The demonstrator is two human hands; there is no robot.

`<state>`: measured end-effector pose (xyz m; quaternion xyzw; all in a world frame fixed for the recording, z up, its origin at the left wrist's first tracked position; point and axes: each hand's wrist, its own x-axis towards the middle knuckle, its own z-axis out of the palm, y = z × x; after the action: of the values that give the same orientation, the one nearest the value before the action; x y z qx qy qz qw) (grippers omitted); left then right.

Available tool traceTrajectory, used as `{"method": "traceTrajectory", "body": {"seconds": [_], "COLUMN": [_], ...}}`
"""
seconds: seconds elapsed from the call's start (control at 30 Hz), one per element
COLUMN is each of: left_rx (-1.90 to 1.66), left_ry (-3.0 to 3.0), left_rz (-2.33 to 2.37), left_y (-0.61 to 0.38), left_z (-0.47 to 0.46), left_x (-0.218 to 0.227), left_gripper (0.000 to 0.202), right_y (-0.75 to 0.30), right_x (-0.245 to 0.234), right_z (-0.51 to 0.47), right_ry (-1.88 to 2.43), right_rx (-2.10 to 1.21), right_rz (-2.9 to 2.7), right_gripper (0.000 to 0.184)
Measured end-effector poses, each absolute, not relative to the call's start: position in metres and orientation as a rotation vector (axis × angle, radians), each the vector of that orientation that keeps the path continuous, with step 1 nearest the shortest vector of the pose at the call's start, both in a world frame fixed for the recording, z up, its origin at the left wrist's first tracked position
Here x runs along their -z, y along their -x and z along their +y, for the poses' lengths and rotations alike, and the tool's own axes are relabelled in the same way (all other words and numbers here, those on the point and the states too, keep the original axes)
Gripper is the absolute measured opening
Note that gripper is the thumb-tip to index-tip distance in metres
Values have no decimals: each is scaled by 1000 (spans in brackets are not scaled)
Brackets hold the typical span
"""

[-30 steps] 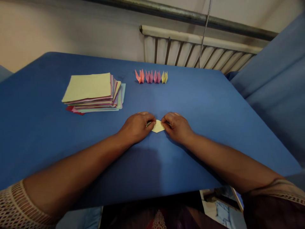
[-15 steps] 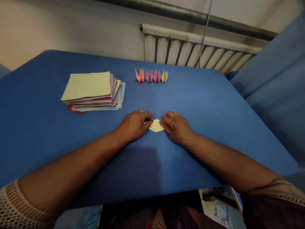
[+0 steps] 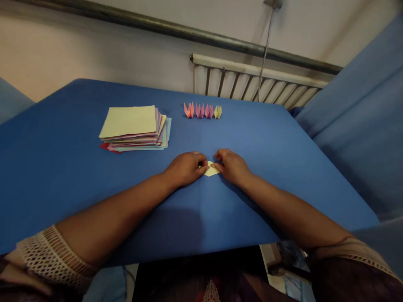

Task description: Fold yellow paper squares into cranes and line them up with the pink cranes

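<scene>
A small piece of folded pale-yellow paper (image 3: 210,172) lies on the blue table between my hands, its middle showing as a pointed shape. My left hand (image 3: 188,168) is closed at the paper's left end, thumb and fingertips pinching it. At the right end is my right hand (image 3: 232,167), its thumb lying on the paper and its bent fingers a little apart from the thumb. Both hands partly cover the paper's ends. Beyond them, several small folded paper figures stand in a row: an orange one (image 3: 189,110), two pink-purple ones (image 3: 200,111) and a yellow one (image 3: 218,112).
A thick stack of coloured paper sheets (image 3: 130,121), pale yellow on top, sits on the blue table (image 3: 258,138) at the back left. Behind the table are a radiator (image 3: 245,79) and a pipe. A blue curtain (image 3: 355,121) hangs at the right.
My right thumb has moved inward over the paper, and the right fingers have parted from it. My left hand stays at the left end. The whole view has shifted slightly.
</scene>
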<state>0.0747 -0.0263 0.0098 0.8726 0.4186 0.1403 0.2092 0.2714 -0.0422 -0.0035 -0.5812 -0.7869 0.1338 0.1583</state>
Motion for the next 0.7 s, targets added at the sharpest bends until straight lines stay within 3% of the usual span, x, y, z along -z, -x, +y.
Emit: {"method": "traceTrajectory", "body": {"seconds": [0.13,0.27,0.47,0.6,0.7], "left_rx": [-409,-426,-445,-435,-433], "left_ry": [-2341,-2405,-2581,-2584,-2534], "left_rz": [1286,1253,1156,1093,1089], "left_y": [-75,-72,-68,-67,-68], "left_z": [-27,-26,-21,-19,-20], "left_x": [-7,-3,2,1,-1], "left_gripper": [16,21,36,29,16], "right_y": [-266,-264,-267,-265,-263], "right_x": [-14,-19,-5,0,1], "right_z": [-31,-31,-35,-39,-42], "right_ry": [1812,1823,1636,1551,1502], "right_rx": [-585,-675,-612,-755,-811], "right_rz": [-2291,-2291,-2245,-2193,-2143], "right_gripper": [24,16,12,13,27]}}
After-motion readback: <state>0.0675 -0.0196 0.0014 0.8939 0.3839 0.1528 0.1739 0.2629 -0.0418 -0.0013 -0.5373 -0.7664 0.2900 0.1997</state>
